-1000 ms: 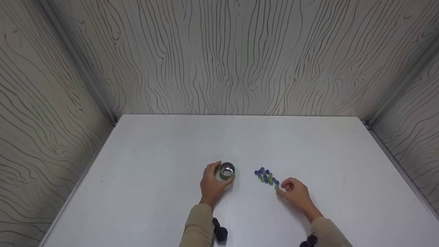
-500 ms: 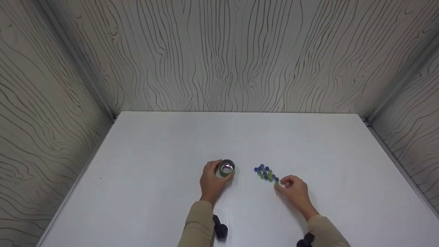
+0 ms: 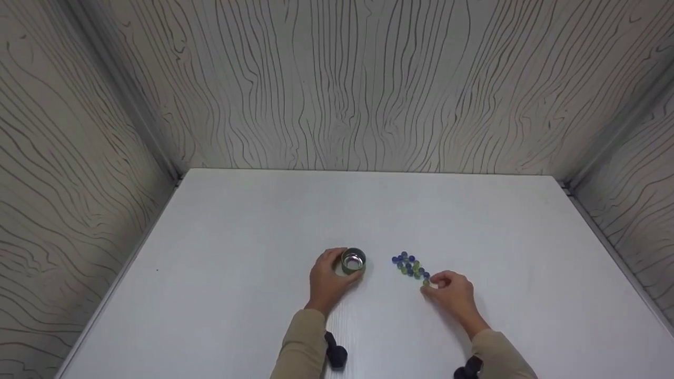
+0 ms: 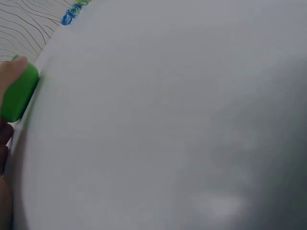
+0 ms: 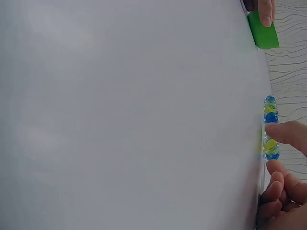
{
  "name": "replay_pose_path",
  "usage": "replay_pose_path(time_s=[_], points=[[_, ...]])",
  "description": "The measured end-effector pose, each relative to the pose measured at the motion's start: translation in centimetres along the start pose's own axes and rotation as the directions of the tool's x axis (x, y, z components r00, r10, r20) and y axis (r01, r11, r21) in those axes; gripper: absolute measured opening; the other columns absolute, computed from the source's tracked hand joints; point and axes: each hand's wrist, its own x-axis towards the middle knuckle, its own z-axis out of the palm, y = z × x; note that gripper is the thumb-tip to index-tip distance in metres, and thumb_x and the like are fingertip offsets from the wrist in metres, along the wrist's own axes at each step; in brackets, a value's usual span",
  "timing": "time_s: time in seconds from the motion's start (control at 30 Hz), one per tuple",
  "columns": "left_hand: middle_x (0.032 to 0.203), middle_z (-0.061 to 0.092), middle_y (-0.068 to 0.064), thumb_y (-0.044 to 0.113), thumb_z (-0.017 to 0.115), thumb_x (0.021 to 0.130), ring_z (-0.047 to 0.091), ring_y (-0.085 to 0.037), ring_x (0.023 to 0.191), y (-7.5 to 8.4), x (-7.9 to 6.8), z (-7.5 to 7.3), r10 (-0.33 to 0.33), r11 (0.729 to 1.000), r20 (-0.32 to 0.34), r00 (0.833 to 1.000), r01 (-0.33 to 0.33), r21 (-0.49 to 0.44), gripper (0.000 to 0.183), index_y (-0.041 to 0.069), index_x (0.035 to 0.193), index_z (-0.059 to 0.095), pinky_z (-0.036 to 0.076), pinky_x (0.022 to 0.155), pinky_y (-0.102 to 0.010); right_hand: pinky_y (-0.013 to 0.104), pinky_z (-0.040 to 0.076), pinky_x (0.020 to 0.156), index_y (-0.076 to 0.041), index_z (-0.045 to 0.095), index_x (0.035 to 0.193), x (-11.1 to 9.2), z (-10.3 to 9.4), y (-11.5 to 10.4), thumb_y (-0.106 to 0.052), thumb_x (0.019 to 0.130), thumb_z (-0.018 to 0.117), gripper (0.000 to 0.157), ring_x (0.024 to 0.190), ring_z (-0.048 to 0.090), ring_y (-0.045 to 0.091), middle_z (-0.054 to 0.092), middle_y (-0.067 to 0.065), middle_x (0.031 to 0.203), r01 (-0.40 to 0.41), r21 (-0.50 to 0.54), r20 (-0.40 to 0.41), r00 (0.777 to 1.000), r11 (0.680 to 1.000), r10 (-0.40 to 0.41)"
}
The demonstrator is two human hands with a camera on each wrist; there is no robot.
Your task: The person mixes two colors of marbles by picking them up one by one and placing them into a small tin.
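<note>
A small round cup (image 3: 353, 261), green outside with a shiny inside, stands on the white table. My left hand (image 3: 327, 279) grips its left side, with the thumb at the front and fingers behind. The left wrist view shows the thumb on the green wall of the cup (image 4: 21, 93). To the right of the cup lies a cluster of blue and yellow-green glass marbles (image 3: 408, 265). My right hand (image 3: 454, 296) is at the cluster's near right end, thumb and forefinger apart around a green marble (image 3: 426, 282). Its other fingers are curled in. Whether either fingertip touches that marble cannot be told.
The white table (image 3: 253, 221) meets a wood-patterned back wall (image 3: 337, 89) and side panels. A black wrist camera (image 3: 337, 357) sits by the left sleeve, another (image 3: 467, 368) by the right. A tiny dark speck (image 3: 157, 270) marks the table's left part.
The cup and left hand appear slightly further right. My right thumb and forefinger stay by the end marble, with small finger shifts. The head view has tilted a little.
</note>
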Motion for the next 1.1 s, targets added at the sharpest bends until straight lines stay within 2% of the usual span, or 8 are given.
replay_pose_path(time_s=[0.13,0.33,0.47,0.7,0.83,1.1], points=[[0.118,0.066,0.0,0.031,0.083,0.072,0.062,-0.018,0.117,-0.2,0.1,0.1,0.029,0.999,0.018,0.999,-0.028,-0.031,0.056,0.014,0.121,0.063,0.05,0.108,-0.036,0.019,0.042,0.063,0.002,0.067,0.093,0.1,-0.1,0.1,-0.014,0.077,0.075,0.024,0.08,0.05,0.017,0.057,0.006,0.079,-0.028,0.026,0.013,1.0,0.999,0.028],[0.118,0.067,-0.002,0.025,0.083,0.072,0.062,-0.019,0.116,0.3,0.2,0.0,-0.007,0.999,0.046,0.999,0.009,-0.042,0.057,0.011,0.123,0.061,0.051,0.106,-0.035,0.019,0.038,0.057,0.002,0.068,0.088,0.2,0.3,-0.1,-0.013,0.074,0.077,0.022,0.072,0.047,0.014,0.054,0.002,0.072,-0.011,0.04,-0.012,1.0,0.999,0.012],[0.113,0.067,-0.004,0.024,0.083,0.07,0.063,-0.019,0.11,0.7,0.3,0.1,-0.012,0.999,0.035,0.999,0.014,-0.033,0.058,0.008,0.122,0.061,0.053,0.102,-0.033,0.018,0.036,0.056,0.001,0.068,0.085,0.5,0.7,-0.2,-0.011,0.073,0.078,0.02,0.067,0.045,0.013,0.051,0.0,0.067,-0.005,0.043,-0.037,0.999,0.999,0.007],[0.109,0.068,0.001,0.029,0.084,0.068,0.064,-0.015,0.104,0.4,0.1,0.7,-0.001,1.0,-0.021,1.0,0.002,0.02,0.057,0.013,0.119,0.065,0.055,0.098,-0.032,0.019,0.038,0.058,0.0,0.069,0.086,0.4,0.9,-0.3,-0.012,0.074,0.076,0.019,0.071,0.047,0.014,0.052,0.002,0.069,-0.032,0.046,-0.031,0.999,0.998,0.034],[0.112,0.068,0.0,0.031,0.084,0.068,0.064,-0.016,0.109,0.4,0.0,0.6,-0.018,1.0,0.0,1.0,0.017,0.011,0.06,0.014,0.121,0.063,0.053,0.102,-0.035,0.02,0.037,0.058,0.001,0.069,0.086,0.3,0.8,-0.3,-0.013,0.074,0.076,0.02,0.071,0.047,0.014,0.053,0.002,0.069,-0.035,0.04,-0.04,0.999,0.999,0.036],[0.113,0.068,0.001,0.03,0.085,0.067,0.064,-0.015,0.11,0.8,-0.2,0.9,-0.043,0.999,0.023,0.999,0.043,0.003,0.061,0.015,0.122,0.063,0.052,0.103,-0.034,0.021,0.037,0.059,0.002,0.069,0.089,0.3,0.3,-0.3,-0.016,0.074,0.076,0.024,0.072,0.048,0.015,0.055,0.003,0.071,-0.058,0.036,-0.017,0.998,0.998,0.058]])
